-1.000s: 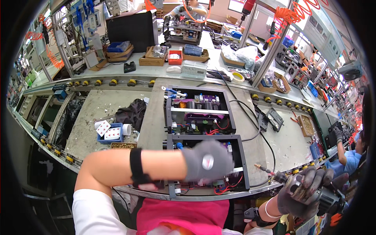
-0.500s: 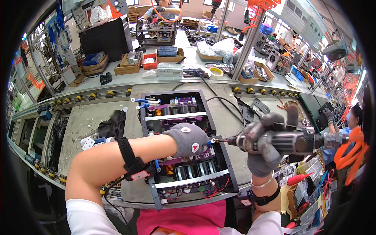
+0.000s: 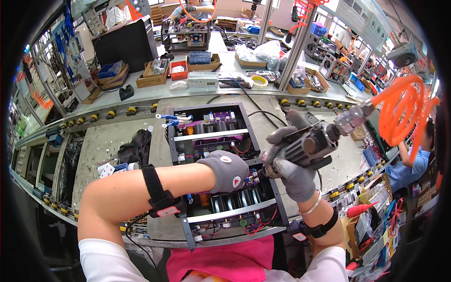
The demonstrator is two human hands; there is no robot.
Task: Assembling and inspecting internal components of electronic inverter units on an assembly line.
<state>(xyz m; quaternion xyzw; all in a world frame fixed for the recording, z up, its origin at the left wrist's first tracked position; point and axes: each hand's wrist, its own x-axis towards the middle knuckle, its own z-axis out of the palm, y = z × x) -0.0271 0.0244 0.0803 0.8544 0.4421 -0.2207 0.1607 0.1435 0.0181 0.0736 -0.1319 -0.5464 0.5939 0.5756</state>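
Note:
My right hand, in a grey glove, is wrapped round a dark air screwdriver. An orange coiled hose joins its rear end. The tool slants down to the left, its front end close to my left fingers over an open dark metal housing. My left hand, gloved too, rests over the housing with its fingers curled down; what they pinch is mostly hidden. Inside the housing are purple circuit boards, black cylindrical capacitors and metal crossbars. Blue cable lugs stick out at its far left corner.
Roller rails run behind the work board. Beyond them stand cardboard boxes, a red bin and yellow tape. A black cloth lies left of the housing. Another person sits at the right.
My right hand has swung the screwdriver from nearly level to a slant, its rear end raised and its front lowered into the housing. My left hand has barely moved.

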